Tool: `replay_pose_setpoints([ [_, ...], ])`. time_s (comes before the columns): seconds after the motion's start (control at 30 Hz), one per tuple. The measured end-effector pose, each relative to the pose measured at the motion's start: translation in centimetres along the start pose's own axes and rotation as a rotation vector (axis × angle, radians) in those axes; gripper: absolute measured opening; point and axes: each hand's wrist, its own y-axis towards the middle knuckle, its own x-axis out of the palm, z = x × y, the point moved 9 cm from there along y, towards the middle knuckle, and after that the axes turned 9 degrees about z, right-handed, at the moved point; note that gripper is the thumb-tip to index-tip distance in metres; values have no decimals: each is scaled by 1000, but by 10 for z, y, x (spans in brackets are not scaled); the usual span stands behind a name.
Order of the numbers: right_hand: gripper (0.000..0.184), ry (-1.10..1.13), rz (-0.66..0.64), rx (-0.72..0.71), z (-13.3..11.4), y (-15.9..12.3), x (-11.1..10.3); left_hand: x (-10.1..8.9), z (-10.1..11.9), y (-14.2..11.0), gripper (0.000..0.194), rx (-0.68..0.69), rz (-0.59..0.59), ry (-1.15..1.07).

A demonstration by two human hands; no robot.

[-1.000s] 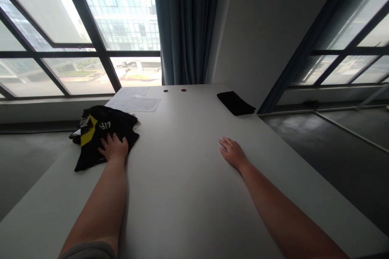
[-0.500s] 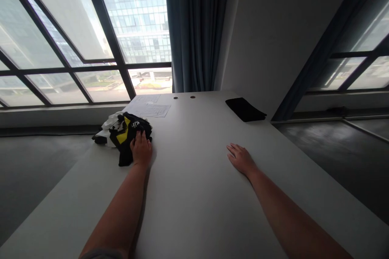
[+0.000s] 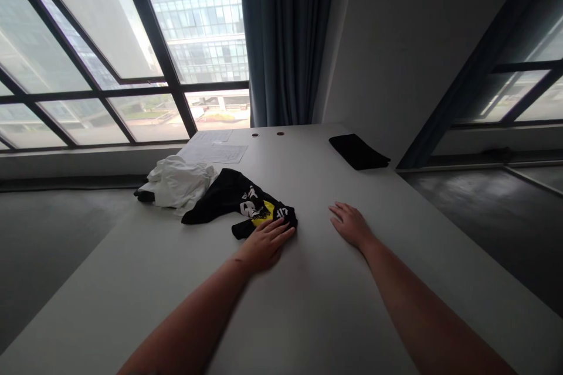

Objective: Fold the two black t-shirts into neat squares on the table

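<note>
Black printed garment (image 3: 240, 202), crumpled, apparently yellow-marked, on table's left

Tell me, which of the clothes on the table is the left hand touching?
The left hand touches the black printed T-shirt, not the white garment or the folded black cloth.

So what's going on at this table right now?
A person works at a long white table. The left hand lies flat, its fingers on the edge of a crumpled black garment with a yellow and white print. The right hand rests open on bare tabletop. A bunched white cloth lies beside the black garment, with paper sheets and a folded black cloth further back.
</note>
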Motion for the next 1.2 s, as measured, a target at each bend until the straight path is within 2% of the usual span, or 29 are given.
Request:
replay_pose_setpoints([
  [0.07, 47, 50, 8, 14, -1, -1, -2, -10, -11, 0, 69, -75, 64, 34],
  [0.13, 45, 130, 33, 39, -11, -2, -4, -16, -31, -3, 74, -219, 129, 88],
  [0.2, 46, 244, 63, 35, -36, -4, -4, -17, -58, -11, 79, -409, 170, 127],
  [0.27, 51, 358, 52, -44, -77, -7, 1, -13, -80, -20, 80, -559, 181, 119],
  [0.37, 63, 385, -38, -191, -137, -15, 14, -8, -92, -24, 78, -584, 184, 45],
  [0.43, 63, 356, -63, -224, -157, -17, 19, -10, -91, -23, 80, -543, 195, 5],
  [0.57, 48, 355, -17, -246, -160, -13, 14, -16, -85, -22, 83, -476, 191, -48],
  [0.73, 28, 384, 13, -298, -159, -15, 2, -20, -82, -21, 64, -387, 175, -115],
  [0.83, 13, 489, -6, -369, -169, -22, -8, -18, -80, -21, 60, -325, 159, -162],
  [0.9, 10, 594, -7, -376, -172, -25, -16, -18, -79, -21, 63, -300, 147, -188],
  [1.07, 16, 810, -30, -199, -159, -25, -22, -20, -78, -22, 83, -335, 137, -212],
  [1.2, 18, 838, -54, -24, -143, -21, -16, -21, -76, -22, 85, -325, 127, -215],
])
